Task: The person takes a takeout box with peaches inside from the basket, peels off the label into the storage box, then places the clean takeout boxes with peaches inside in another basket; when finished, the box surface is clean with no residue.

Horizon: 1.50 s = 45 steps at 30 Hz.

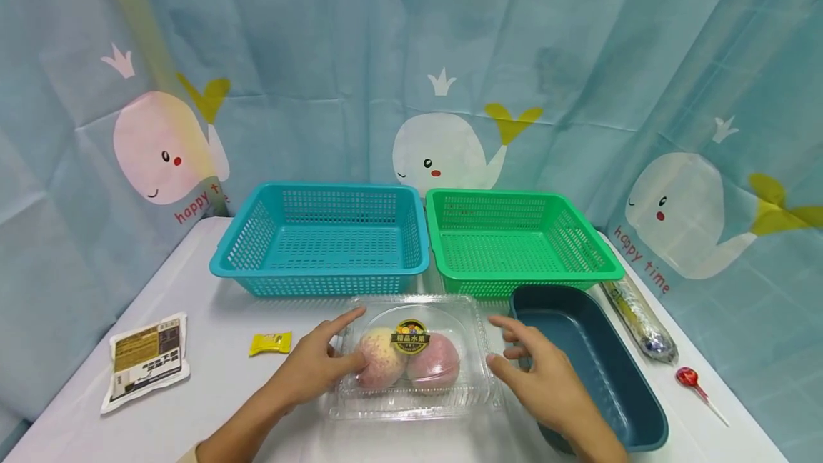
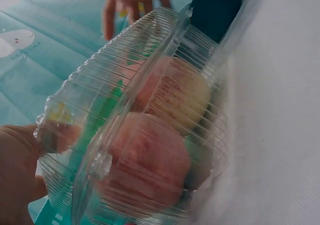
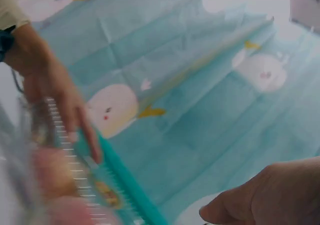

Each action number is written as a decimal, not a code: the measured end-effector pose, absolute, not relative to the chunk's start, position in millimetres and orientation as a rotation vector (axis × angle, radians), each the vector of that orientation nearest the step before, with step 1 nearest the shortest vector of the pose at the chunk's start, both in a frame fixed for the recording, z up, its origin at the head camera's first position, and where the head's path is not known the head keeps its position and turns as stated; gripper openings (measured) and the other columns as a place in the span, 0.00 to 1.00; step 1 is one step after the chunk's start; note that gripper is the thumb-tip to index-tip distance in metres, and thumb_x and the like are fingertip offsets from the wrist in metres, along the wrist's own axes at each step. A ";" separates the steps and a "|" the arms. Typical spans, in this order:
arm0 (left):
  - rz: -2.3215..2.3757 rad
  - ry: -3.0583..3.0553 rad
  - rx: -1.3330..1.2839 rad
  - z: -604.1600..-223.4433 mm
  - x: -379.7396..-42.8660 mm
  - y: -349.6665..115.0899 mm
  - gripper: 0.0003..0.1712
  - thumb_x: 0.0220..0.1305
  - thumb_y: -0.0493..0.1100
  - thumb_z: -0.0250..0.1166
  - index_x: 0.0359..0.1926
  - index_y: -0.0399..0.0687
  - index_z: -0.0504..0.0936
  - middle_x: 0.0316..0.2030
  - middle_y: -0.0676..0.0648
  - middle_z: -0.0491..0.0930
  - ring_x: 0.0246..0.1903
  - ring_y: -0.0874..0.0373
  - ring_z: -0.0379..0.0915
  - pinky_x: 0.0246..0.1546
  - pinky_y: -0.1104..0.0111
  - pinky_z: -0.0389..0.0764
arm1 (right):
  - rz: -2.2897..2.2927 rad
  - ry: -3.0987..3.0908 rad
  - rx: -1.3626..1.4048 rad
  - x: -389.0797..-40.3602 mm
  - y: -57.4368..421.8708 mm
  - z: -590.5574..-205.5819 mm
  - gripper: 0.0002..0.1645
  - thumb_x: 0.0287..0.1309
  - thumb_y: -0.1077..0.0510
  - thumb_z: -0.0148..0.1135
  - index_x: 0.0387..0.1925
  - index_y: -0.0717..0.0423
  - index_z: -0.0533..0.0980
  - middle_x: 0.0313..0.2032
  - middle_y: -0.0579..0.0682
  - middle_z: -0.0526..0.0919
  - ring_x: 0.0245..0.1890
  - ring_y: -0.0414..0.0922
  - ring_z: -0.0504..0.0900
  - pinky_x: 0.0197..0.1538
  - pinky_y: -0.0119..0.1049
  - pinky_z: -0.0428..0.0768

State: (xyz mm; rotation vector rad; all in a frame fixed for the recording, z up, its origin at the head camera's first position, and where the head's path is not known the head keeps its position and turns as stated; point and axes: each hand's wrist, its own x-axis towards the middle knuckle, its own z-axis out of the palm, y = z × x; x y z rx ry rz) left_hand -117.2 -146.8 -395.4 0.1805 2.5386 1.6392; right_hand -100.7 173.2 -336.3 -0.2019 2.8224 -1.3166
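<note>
In the head view a clear plastic fruit box [image 1: 472, 399] with a closed lid lies at the front middle of the table. Inside are a yellow-and-pink peach [image 1: 379, 370] and a pink peach [image 1: 437, 366]; a black-and-gold label [image 1: 411, 338] sits on the lid. My left hand [image 1: 321, 359] is at the box's left side, thumb and index finger spread over its edge, apparently touching it. Beside the right edge, my right hand [image 1: 546, 377] has its fingers apart and holds nothing. The left wrist view shows the box tilted in the picture, with both peaches through its ribbed wall.
Behind stand a blue basket [image 1: 321, 284] and a green basket [image 1: 527, 283]. A dark blue tub [image 1: 611, 349] is under the right hand. Farther right lie a clear-wrapped roll [image 1: 639, 320] and a red lollipop [image 1: 688, 376]. Leftward are a yellow packet [image 1: 270, 343] and a white-and-brown pouch [image 1: 146, 359].
</note>
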 end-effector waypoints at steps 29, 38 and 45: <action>1.686 2.525 0.052 -394.9 -115.9 -140.5 0.43 0.49 0.43 0.73 0.68 0.60 0.69 0.45 0.38 0.66 0.15 0.58 0.60 0.13 0.68 0.69 | -1.475 2.478 -0.881 -167.5 165.8 -287.3 0.28 0.62 0.58 0.64 0.63 0.53 0.70 0.49 0.57 0.75 0.43 0.51 0.78 0.39 0.46 0.81; 1.735 2.458 0.032 -395.9 -116.1 -140.3 0.43 0.51 0.41 0.72 0.69 0.58 0.68 0.47 0.37 0.64 0.12 0.56 0.60 0.10 0.68 0.71 | -1.477 2.402 -0.708 -183.5 138.0 -308.7 0.19 0.60 0.60 0.65 0.54 0.57 0.77 0.43 0.57 0.79 0.32 0.52 0.80 0.28 0.44 0.80; 1.777 2.427 0.046 -397.3 -115.7 -140.2 0.43 0.52 0.39 0.72 0.69 0.56 0.67 0.48 0.36 0.64 0.12 0.56 0.60 0.08 0.66 0.72 | -1.388 2.353 -0.629 -190.6 117.2 -325.3 0.17 0.58 0.61 0.65 0.50 0.57 0.79 0.38 0.52 0.80 0.30 0.56 0.77 0.22 0.36 0.74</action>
